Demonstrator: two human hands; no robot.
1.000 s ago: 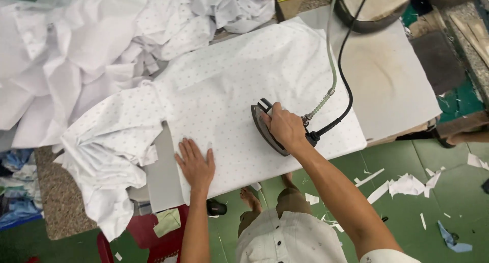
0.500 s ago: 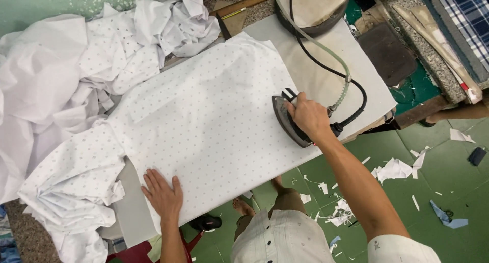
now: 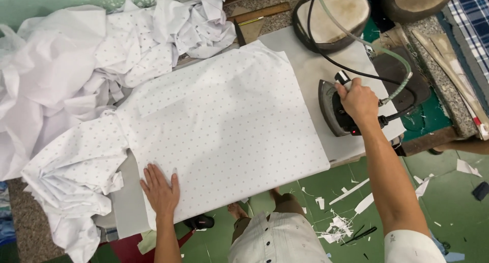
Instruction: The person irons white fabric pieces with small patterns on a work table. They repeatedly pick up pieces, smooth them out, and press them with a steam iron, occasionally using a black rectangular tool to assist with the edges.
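Note:
A white dotted garment (image 3: 224,125) lies flat across the ironing board (image 3: 310,74). My left hand (image 3: 161,188) presses flat on its near left corner, fingers spread. My right hand (image 3: 358,101) grips the handle of a dark steam iron (image 3: 332,110), which sits on the bare board to the right of the garment, off the cloth. A black cord and a green hose (image 3: 356,38) run from the iron toward the far side.
A heap of crumpled white dotted cloth (image 3: 76,54) lies at the left and far side. Two round padded blocks (image 3: 336,13) stand at the back right. The green floor (image 3: 448,212) below holds paper and fabric scraps. My feet show under the board.
My right hand has slid the iron to the right, off the garment onto the bare board. My left hand stays pressed on the garment's near left corner.

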